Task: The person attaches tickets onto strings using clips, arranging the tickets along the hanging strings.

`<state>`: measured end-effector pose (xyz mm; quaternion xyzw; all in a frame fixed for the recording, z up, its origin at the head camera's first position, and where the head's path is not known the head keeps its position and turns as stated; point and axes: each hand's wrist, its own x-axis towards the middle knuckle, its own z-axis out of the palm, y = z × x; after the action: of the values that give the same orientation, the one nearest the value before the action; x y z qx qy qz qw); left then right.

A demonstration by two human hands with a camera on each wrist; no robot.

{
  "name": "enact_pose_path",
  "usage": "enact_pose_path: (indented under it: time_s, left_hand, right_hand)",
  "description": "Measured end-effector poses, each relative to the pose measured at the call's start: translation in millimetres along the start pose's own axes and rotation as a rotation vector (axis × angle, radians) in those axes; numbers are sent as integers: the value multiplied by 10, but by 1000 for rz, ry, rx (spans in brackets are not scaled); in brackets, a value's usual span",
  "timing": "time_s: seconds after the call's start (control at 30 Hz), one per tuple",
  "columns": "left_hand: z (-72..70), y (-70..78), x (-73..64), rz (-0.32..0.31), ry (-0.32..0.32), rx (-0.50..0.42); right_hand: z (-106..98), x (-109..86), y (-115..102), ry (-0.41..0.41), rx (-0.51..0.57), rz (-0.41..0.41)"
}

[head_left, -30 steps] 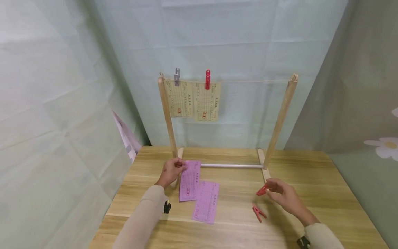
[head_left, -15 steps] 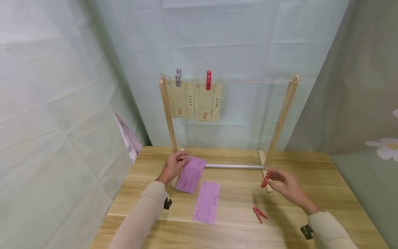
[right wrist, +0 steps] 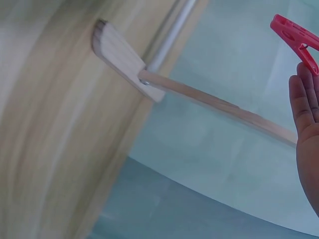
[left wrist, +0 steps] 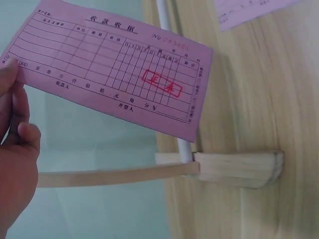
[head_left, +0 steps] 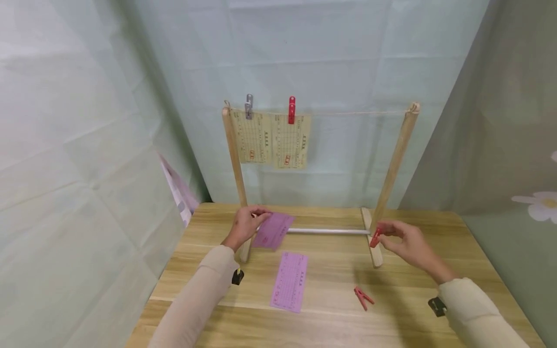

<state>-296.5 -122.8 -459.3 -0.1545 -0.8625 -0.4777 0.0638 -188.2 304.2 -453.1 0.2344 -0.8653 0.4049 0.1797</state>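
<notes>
In my left hand (head_left: 248, 226) a pink receipt slip (head_left: 274, 231) is pinched by one end, raised off the table near the foot of the left post. The left wrist view shows the slip (left wrist: 109, 69) printed with a grid and a red stamp. My right hand (head_left: 409, 241) holds a red clothespin (head_left: 376, 237) between fingertips and thumb, in front of the right post. Lying flat on the table is a second pink slip (head_left: 289, 282). Another red clothespin (head_left: 363, 297) lies to its right.
A wooden frame with a left post (head_left: 236, 159), a right post (head_left: 393, 164) and a white crossbar (head_left: 326, 231) stands on the table (head_left: 330, 328). From its string (head_left: 357, 113) hang two yellow slips (head_left: 290, 147), under a grey clip (head_left: 249, 107) and a red clip (head_left: 292, 110).
My left hand has lifted the pink slip up and away from the table, tilting it. The right hand has risen with its clothespin, which has turned more upright.
</notes>
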Motion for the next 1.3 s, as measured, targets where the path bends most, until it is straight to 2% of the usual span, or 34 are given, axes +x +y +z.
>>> enact_pose_path:
  time_s: [0.17, 0.37, 0.6, 0.9, 1.13, 1.3]
  left_hand:
    - [9, 57, 65, -40, -14, -33]
    - [-14, 152, 124, 10, -24, -27]
    - [-103, 303, 157, 16, -55, -80]
    - [-201, 473, 237, 38, -66, -69]
    - [-219, 590, 294, 43, -75, -50]
    - [-240, 736, 349, 58, -74, -24]
  right_hand:
    - [-95, 109, -83, -25, -36, 26]
    - [-235, 227, -137, -30, -63, 4]
    - [-378, 371, -230, -32, -78, 4]
    - [-460, 533, -350, -48, -138, -6]
    - [-477, 639, -437, -60, -129, -27]
    - [-518, 714, -508, -54, -162, -27]
